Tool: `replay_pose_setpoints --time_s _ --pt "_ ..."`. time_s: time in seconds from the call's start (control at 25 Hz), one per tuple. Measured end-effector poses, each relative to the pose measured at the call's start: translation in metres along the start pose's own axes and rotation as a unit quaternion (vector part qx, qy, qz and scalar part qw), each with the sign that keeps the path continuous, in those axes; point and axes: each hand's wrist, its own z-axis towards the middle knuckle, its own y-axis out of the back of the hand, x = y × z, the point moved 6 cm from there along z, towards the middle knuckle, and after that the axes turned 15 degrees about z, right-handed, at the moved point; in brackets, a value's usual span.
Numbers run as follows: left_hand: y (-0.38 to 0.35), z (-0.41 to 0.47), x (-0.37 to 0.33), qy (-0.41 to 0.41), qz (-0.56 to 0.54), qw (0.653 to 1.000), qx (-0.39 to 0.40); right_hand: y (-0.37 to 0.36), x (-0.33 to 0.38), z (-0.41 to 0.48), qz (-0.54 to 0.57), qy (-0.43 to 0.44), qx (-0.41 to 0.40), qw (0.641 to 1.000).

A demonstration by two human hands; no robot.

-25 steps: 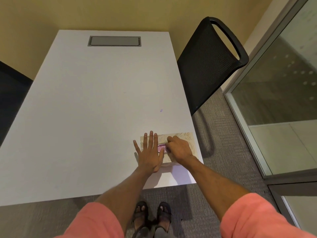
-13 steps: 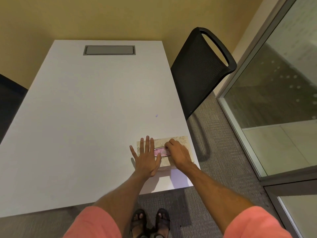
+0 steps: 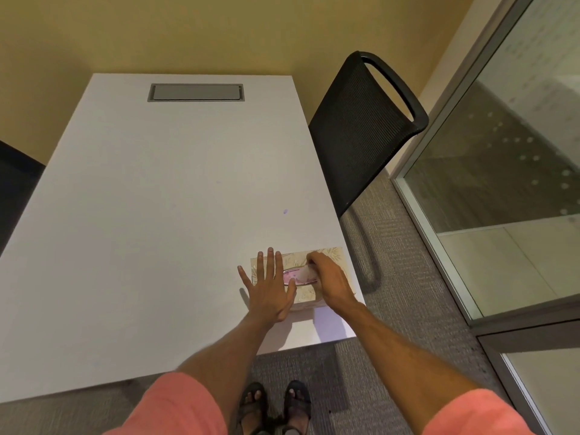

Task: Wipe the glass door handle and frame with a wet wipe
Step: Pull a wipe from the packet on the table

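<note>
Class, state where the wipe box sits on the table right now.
The wipe box lies at the white table's near right corner, under both hands, short of the black chair.

The person wears a short-sleeved top in a salmon-pink shade — the left sleeve and right sleeve both end above the elbow, leaving the forearms bare. No watch, ring or glove shows. On the feet are dark open-toed sandals — strapped, toes exposed.

A white table and black mesh chair stand on grey carpet against a yellow wall.
</note>
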Motion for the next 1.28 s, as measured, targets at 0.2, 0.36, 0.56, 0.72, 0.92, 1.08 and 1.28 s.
replay_pose_setpoints --time_s 0.2,0.36,0.56,0.72,0.92,1.08,1.28 --pt "0.002 0.0 -0.001 -0.008 0.006 1.0 0.021 0.025 0.022 0.016 0.076 0.009 -0.046 0.996" --pt "0.024 0.004 -0.003 -0.002 -0.015 0.999 -0.037 0.045 0.027 0.013 0.105 0.004 -0.119 0.987" --pt "0.077 0.01 -0.026 0.057 -0.57 0.819 -0.018 0.068 0.038 0.009 0.125 -0.019 -0.19 0.974" --pt "0.097 0.014 -0.063 0.02 -0.695 0.708 0.127 0.081 0.045 -0.007 0.099 -0.002 -0.189 0.977" --pt "0.108 0.015 -0.101 -0.04 -0.655 0.746 0.115 0.12 0.025 -0.041 0.142 -0.016 -0.245 0.959" --pt "0.119 0.003 -0.157 -0.105 -0.626 0.747 0.198 0.171 -0.013 -0.066 0.309 -0.092 -0.333 0.886" --pt "0.144 -0.018 -0.249 -0.251 -0.531 0.781 0.211 0.235 -0.058 -0.108 0.405 -0.111 -0.351 0.837"
